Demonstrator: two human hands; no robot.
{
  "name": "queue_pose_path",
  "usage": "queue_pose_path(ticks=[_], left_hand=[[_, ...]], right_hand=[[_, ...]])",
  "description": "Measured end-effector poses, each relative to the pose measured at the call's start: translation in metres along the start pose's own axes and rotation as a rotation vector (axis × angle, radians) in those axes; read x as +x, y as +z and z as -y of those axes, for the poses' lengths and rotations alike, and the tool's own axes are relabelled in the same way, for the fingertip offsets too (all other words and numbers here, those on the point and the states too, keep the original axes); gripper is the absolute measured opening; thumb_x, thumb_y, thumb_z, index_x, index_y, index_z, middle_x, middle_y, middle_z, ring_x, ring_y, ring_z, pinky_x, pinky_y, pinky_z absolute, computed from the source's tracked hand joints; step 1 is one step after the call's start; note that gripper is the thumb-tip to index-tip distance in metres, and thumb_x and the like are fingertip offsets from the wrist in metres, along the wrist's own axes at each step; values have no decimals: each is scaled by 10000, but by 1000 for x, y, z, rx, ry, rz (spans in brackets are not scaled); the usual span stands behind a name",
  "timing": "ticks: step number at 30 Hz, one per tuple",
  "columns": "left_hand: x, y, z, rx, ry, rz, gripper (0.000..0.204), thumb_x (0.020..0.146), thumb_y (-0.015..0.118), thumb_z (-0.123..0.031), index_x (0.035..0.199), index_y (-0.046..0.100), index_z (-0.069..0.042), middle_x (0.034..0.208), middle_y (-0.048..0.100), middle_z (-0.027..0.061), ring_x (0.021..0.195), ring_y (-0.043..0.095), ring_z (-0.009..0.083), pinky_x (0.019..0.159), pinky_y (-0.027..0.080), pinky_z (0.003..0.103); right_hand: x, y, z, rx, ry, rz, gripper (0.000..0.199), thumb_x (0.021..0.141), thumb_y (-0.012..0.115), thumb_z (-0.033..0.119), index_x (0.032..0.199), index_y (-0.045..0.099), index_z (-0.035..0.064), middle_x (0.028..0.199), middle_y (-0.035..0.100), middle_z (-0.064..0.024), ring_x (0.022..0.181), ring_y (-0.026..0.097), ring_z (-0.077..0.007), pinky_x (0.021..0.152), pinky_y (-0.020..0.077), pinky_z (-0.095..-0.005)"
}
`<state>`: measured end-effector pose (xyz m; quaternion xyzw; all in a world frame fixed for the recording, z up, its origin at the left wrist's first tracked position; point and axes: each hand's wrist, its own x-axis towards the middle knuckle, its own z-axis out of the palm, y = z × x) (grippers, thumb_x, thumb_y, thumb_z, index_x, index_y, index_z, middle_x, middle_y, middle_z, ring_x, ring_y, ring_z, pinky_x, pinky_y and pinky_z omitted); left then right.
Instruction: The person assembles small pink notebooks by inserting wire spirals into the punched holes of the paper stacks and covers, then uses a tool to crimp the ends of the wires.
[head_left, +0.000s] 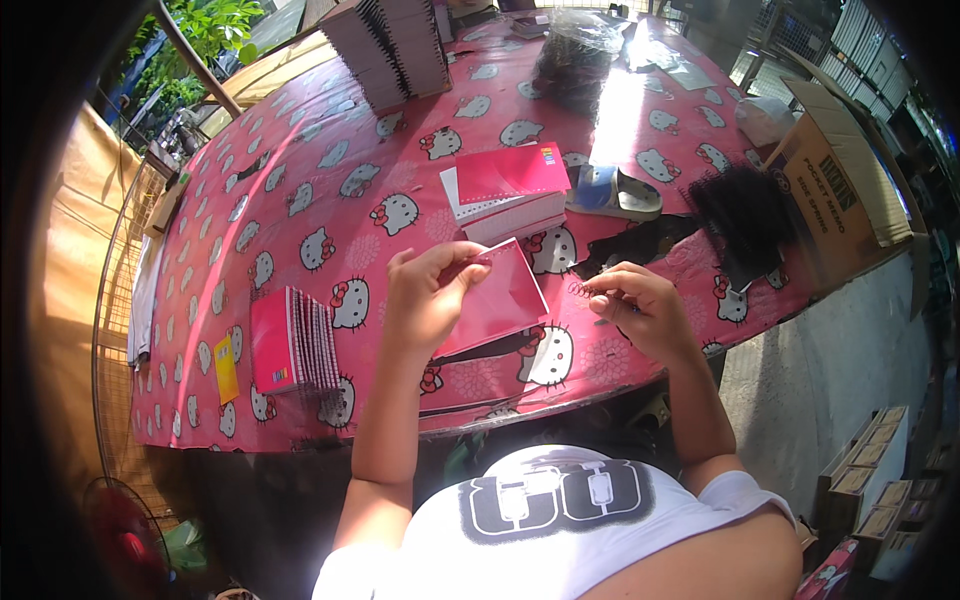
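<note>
My left hand (432, 295) pinches the upper left corner of a pink-covered memo pad (505, 300), which is tilted above the table; small holes run along its top edge. In my right hand (640, 308), just right of the pad, a thin spiral binding coil (578, 288) is held between thumb and fingers, apart from the pad. Beyond the pad sits a stack of loose punched sheets with pink covers (510, 178). To the left lies a stack of spiral-bound pink memo pads (275, 340).
The table has a pink patterned cover (330, 220). A slipper (625, 195), a heap of black coils (740, 215) and a cardboard box (825, 180) are at the right. Tall notebook stacks (390, 60) and a plastic bag (575, 60) stand far back. A yellow card (227, 370) lies left.
</note>
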<state>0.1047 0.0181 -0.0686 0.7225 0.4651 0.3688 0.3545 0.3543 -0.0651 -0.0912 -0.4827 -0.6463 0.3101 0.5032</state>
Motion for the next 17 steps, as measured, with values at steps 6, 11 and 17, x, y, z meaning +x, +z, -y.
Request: queue_pose_path(ticks=[6,11,17], left_hand=[[4,35,49,549,331,-312,171,787,733,-98,957,724,-84,887,704,86,855,665,222,1031,320,491],[-22,18,-3,88,258,-213,278,727,706,25,968,716,-112,863,696,49,845,658,216,980,341,455],[-21,5,-12,390,412,-93,332,712,699,54,982,723,-137,904,709,28,938,645,171,1022,268,474]], right_hand=[[-10,8,-13,-110,-33,-9,183,806,745,90,976,708,34,802,620,-31,665,547,-85,608,440,-219],[-6,2,-10,-7,-10,18,282,813,732,50,1089,678,39,824,633,-27,721,583,-73,668,477,-212],[2,12,8,334,357,377,912,812,694,-71,1533,168,120,883,627,-50,799,601,-84,748,508,-248]])
